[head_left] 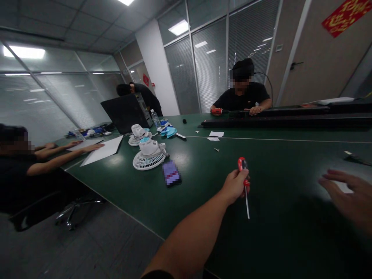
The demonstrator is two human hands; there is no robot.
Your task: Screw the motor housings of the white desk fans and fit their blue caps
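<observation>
My left hand (pixel 235 186) is closed around a screwdriver (pixel 243 166) with a red and black handle. Its metal shaft points down toward me, above the green table (pixel 200 201). At the right edge, my right hand (pixel 350 193) is smeared by motion, its fingers stretched out and apart. A white patch (pixel 344 187), perhaps paper, shows between thumb and fingers; whether the hand touches it I cannot tell. Beyond that hand lies a thin dark tool (pixel 357 158) with a pale tip.
A phone (pixel 171 173) lies left of my arm, beside two white fans (pixel 149 155). Small papers (pixel 215 135) lie mid-table. Long black bars (pixel 279 121) stretch along the far side, where a person (pixel 242 93) holds a red tool. Another person (pixel 17 166) works at the left, near a black case (pixel 124 112).
</observation>
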